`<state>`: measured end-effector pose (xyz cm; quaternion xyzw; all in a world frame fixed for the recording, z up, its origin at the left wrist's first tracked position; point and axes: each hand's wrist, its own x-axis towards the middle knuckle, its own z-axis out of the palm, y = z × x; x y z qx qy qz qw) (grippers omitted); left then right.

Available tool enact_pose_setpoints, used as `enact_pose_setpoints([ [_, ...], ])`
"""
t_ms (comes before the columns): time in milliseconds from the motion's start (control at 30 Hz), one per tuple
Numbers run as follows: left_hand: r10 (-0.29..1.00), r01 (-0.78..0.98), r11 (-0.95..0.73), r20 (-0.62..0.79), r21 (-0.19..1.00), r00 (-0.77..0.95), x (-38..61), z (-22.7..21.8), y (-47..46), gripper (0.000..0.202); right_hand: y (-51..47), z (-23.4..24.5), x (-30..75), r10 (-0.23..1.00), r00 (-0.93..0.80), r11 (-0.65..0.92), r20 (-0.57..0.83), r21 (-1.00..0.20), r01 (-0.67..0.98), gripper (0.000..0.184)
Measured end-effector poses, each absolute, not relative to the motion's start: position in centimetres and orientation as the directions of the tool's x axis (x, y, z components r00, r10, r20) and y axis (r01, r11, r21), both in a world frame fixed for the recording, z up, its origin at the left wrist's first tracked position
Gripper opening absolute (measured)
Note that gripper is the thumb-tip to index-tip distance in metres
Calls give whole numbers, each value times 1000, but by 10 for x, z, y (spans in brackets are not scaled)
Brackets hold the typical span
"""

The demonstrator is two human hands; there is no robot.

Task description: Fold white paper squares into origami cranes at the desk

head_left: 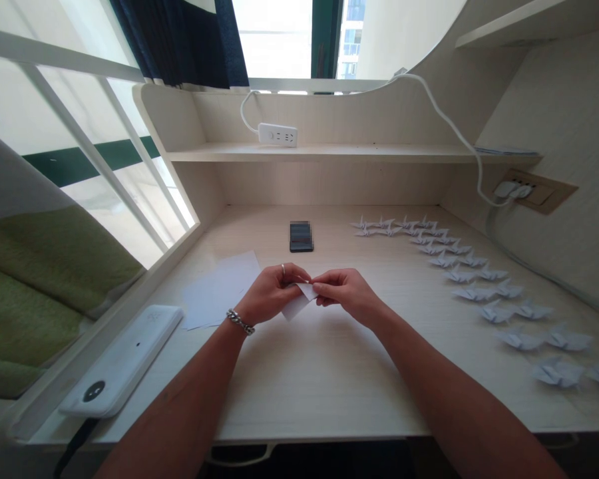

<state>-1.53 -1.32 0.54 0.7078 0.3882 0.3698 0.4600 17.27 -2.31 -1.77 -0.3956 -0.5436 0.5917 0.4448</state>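
A: Where is the paper?
B: Centre of the frame; my left hand (268, 294) and right hand (348, 294) pinch the folded paper (299, 301) between them, fingertips closed on its upper edge, above the desk (319, 379)
A: Room around it?
B: Bare desktop toward the lower edge; loose sheets (219, 289) just left; phone (301, 237) behind; paper cranes (479, 273) curving down the right side, well apart

phone (301, 237) screen blurred; paper (294, 307) folds mostly hidden
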Motion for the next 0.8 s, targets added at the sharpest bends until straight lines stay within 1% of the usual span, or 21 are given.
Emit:
enact_pose_setpoints([
  [100, 903, 212, -240, 138, 947, 407, -16, 5, -12, 21, -23, -18, 173, 955, -296, -17, 13, -995, -97, 31],
  [267, 903, 237, -231, 117, 944, 414, -17, 6, -11, 21, -24, -16, 173, 963, -270, -39, -13, -995, -94, 33],
  [433, 888, 190, -203, 98, 961, 449, -20, 6, -8, 27, -22, -17, 173, 972, -233, -25, 2, -993, -113, 34],
  [633, 910, 119, -159, 99, 980, 403, -19, 6, -9, 30, -22, -17, 173, 975, -222, -2, 24, -993, -116, 34],
  [733, 908, 161, -173, 94, 972, 408, -16, 7, -12, 30, -22, -18, 173, 973, -230, 4, 31, -993, -119, 34],
  [800, 918, 196, -199, 113, 960, 380, -14, 7, -13, 28, -23, -18, 173, 969, -244, -1, 28, -993, -120, 34],
])
